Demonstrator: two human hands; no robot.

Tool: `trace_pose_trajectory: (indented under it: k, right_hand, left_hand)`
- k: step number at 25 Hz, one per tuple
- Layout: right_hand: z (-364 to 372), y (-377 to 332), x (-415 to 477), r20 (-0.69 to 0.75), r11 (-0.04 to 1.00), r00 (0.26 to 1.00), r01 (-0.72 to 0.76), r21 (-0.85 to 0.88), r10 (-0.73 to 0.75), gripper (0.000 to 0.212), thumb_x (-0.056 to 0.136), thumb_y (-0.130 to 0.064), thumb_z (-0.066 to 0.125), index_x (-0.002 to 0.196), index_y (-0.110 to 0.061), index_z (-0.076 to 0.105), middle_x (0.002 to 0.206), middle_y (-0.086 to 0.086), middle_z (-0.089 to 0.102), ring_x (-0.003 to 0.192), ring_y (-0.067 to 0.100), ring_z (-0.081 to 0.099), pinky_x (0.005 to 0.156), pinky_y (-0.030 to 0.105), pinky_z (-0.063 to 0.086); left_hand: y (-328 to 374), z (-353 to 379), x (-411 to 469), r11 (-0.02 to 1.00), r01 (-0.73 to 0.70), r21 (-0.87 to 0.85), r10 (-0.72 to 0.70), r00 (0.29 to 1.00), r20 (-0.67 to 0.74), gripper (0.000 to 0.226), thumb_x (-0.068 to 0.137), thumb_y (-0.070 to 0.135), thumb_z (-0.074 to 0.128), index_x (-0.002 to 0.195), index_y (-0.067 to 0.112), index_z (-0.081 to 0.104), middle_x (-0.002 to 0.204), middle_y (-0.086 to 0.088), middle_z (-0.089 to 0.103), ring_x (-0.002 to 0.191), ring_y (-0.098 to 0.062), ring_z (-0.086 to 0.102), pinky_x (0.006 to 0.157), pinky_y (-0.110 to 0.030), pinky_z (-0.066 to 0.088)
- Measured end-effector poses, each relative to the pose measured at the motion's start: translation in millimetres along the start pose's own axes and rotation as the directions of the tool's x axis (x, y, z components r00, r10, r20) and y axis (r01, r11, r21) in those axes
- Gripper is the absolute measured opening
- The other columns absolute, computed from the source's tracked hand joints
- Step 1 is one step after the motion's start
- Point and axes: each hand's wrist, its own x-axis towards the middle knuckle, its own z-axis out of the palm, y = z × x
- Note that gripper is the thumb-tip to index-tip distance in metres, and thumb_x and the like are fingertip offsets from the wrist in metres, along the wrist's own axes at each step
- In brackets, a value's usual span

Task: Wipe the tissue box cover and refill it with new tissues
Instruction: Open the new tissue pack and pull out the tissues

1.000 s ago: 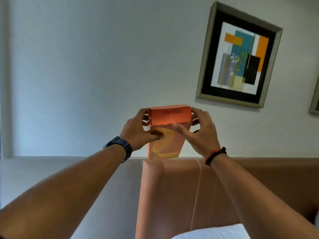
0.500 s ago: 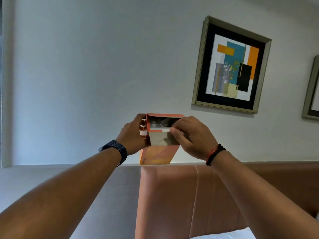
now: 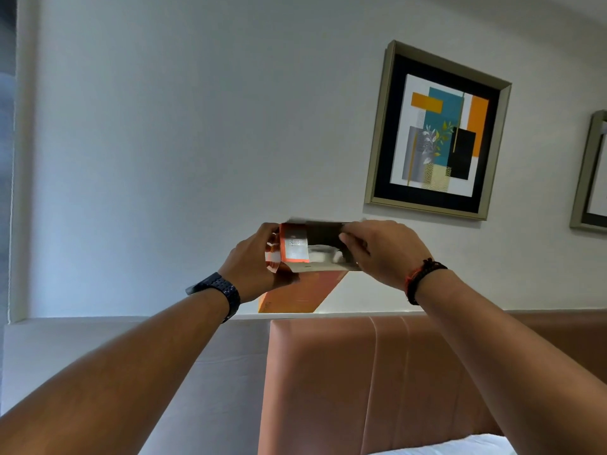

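I hold an orange cardboard tissue box (image 3: 297, 293) up in front of me, its end toward me and its flaps spread open. White tissues (image 3: 323, 252) show inside the opening. My left hand (image 3: 253, 264) grips the box's left side, beside an orange end flap. My right hand (image 3: 384, 251) pinches the grey-backed flap on the right and holds it pulled outward. No tissue box cover is in view.
A brown padded headboard (image 3: 377, 372) rises below my hands, with a white pillow (image 3: 460, 446) at its foot. A framed abstract picture (image 3: 437, 133) hangs on the white wall, and a second frame (image 3: 591, 178) is at the right edge.
The box's end, shut a second ago, now stands open: my right hand has pulled the flaps apart, baring the tissues. The view has tilted slightly, shifting the picture.
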Motion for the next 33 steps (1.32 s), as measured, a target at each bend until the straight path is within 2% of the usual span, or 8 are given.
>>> trace_pose_trajectory:
  k: [3,7,12,15,20,23,28,33]
  right_hand:
    - [0,-3,3,0.076,0.990,0.993,-0.076,-0.123,0.086,0.037,0.088,-0.053,0.051,0.114,-0.028,0.061,0.086,0.000,0.071,0.068,0.020,0.060,0.065,0.029,0.049]
    - [2,-14,7,0.126,0.975,0.983,-0.108,-0.196,0.135,0.055,0.078,-0.071,0.050,0.112,-0.028,0.061,0.082,-0.005,0.067,0.062,0.015,0.052,0.059,0.026,0.042]
    - [1,-18,5,0.182,0.982,0.968,-0.182,0.038,0.172,0.058,0.077,-0.062,0.061,0.120,-0.022,0.056,0.112,0.001,0.069,0.091,0.022,0.065,0.079,0.033,0.055]
    - [2,-20,4,0.199,0.957,0.957,-0.245,0.155,0.213,0.057,0.076,-0.054,0.068,0.120,-0.019,0.058,0.116,0.004,0.069,0.101,0.024,0.065,0.088,0.035,0.053]
    - [-2,-23,3,0.197,0.958,0.953,-0.257,0.125,0.230,0.060,0.074,-0.055,0.069,0.120,-0.018,0.059,0.114,0.006,0.069,0.101,0.024,0.064,0.088,0.031,0.052]
    - [-3,-21,2,0.229,0.950,0.938,-0.291,0.116,0.259,0.063,0.074,-0.055,0.069,0.122,-0.016,0.058,0.115,0.006,0.068,0.100,0.024,0.064,0.085,0.029,0.052]
    - [0,-21,2,0.304,0.924,0.905,-0.354,0.144,0.299,0.061,0.076,-0.051,0.070,0.126,-0.019,0.057,0.116,0.006,0.068,0.101,0.024,0.063,0.085,0.028,0.051]
    - [1,-21,2,0.267,0.969,0.932,-0.235,-0.072,0.245,0.041,0.085,-0.040,0.066,0.124,-0.030,0.059,0.114,0.004,0.068,0.099,0.027,0.062,0.085,0.037,0.051]
  left_hand:
    - [3,1,-2,0.998,-0.046,0.037,0.045,0.999,0.018,0.081,0.061,0.028,0.086,0.127,0.019,0.040,0.120,-0.004,0.059,0.104,-0.022,0.057,0.084,-0.042,0.054]
    - [10,6,-1,0.995,-0.091,0.035,0.091,0.996,0.018,0.086,0.062,0.025,0.086,0.130,0.021,0.034,0.121,-0.006,0.058,0.105,-0.024,0.056,0.083,-0.042,0.054]
    - [12,5,-1,0.973,-0.208,0.101,0.206,0.978,0.031,0.104,0.063,0.023,0.086,0.136,0.029,0.012,0.127,-0.012,0.053,0.105,-0.030,0.059,0.084,-0.037,0.051]
    - [18,4,-1,0.918,-0.367,0.152,0.365,0.930,0.040,0.116,0.061,0.019,0.087,0.138,0.037,0.002,0.134,-0.019,0.044,0.101,-0.034,0.060,0.080,-0.033,0.049]
    - [24,-1,2,0.751,-0.483,0.450,0.451,0.873,0.185,0.103,0.053,0.022,0.091,0.134,0.033,0.028,0.143,-0.025,0.028,0.078,-0.033,0.063,0.064,-0.031,0.052]
    - [26,1,6,0.782,-0.441,0.441,0.371,0.897,0.239,0.078,0.056,0.024,0.089,0.123,0.032,0.049,0.145,-0.018,0.025,0.085,-0.035,0.062,0.071,-0.031,0.052]
    - [26,4,11,0.855,-0.351,0.381,0.302,0.935,0.184,0.101,0.050,0.025,0.092,0.120,0.038,0.020,0.136,-0.016,0.033,0.079,-0.037,0.061,0.063,-0.026,0.048]
    - [28,-3,5,0.843,-0.456,0.286,0.441,0.890,0.118,0.098,0.051,0.015,0.092,0.117,0.033,0.022,0.122,-0.021,0.042,0.075,-0.031,0.053,0.058,-0.029,0.045]
